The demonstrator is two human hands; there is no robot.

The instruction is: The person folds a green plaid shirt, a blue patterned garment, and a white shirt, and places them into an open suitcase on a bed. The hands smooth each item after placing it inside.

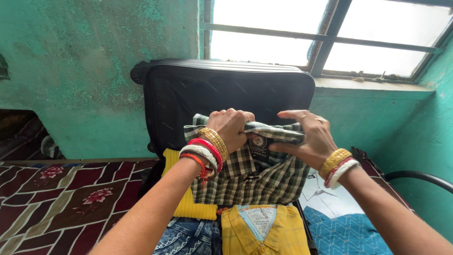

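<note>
Both my hands hold a folded green, black and white checked shirt [255, 182] by its collar end, over an open black suitcase [226, 89] whose lid stands upright against the wall. My left hand [231, 126], with gold, red and white bangles on the wrist, grips the collar's left side. My right hand [306, 137], also bangled, pinches the collar's right side with fingers spread. Under the checked shirt lie a yellow knitted garment [184, 203], a yellow folded shirt [264, 231] and blue denim [188, 238].
A maroon floral bedspread [66, 198] covers the bed at left. A white shirt [325, 196] and a blue patterned cloth [349, 233] lie to the right of the suitcase. A teal wall, a bright window [325, 33] and a black metal rail [420, 177] surround it.
</note>
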